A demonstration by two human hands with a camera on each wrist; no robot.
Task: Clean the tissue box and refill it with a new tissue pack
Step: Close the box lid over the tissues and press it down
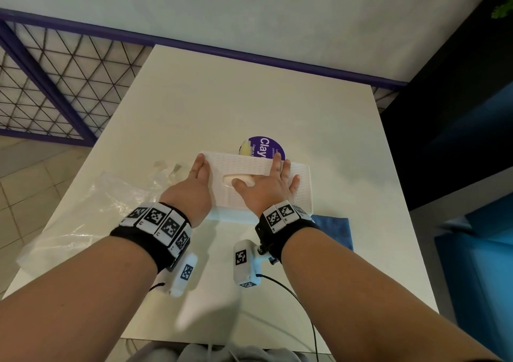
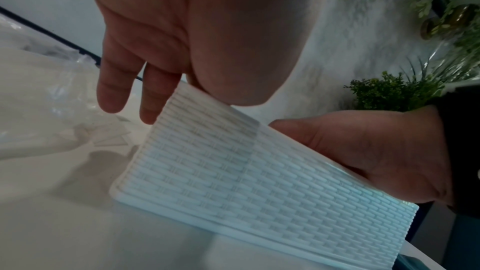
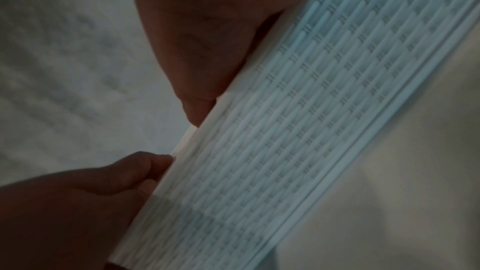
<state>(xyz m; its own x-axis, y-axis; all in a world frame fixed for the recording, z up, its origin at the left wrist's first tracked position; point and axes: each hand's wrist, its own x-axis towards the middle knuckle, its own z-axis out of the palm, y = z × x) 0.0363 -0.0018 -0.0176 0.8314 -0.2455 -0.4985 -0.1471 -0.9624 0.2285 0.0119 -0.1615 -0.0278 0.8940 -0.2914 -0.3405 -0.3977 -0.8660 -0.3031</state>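
A white tissue box (image 1: 302,189) with a woven pattern lies on the table (image 1: 249,98), its oval slot up and white tissue (image 1: 236,179) showing in it. My left hand (image 1: 198,173) lies against the box's left end with straight fingers (image 2: 111,89) reaching down beside it. My right hand (image 1: 269,187) rests flat on the lid with its fingers spread and the thumb by the slot. The left wrist view shows the box's (image 2: 259,182) front wall and my right hand (image 2: 376,151) on top of it. In the dark right wrist view the box (image 3: 298,130) runs diagonally.
A crumpled clear plastic wrapper (image 1: 91,217) lies left of the box. A folded blue cloth (image 1: 336,228) sits at the box's near right corner. A round purple label (image 1: 266,146) shows just behind the box. A purple wire fence (image 1: 55,84) stands at the left.
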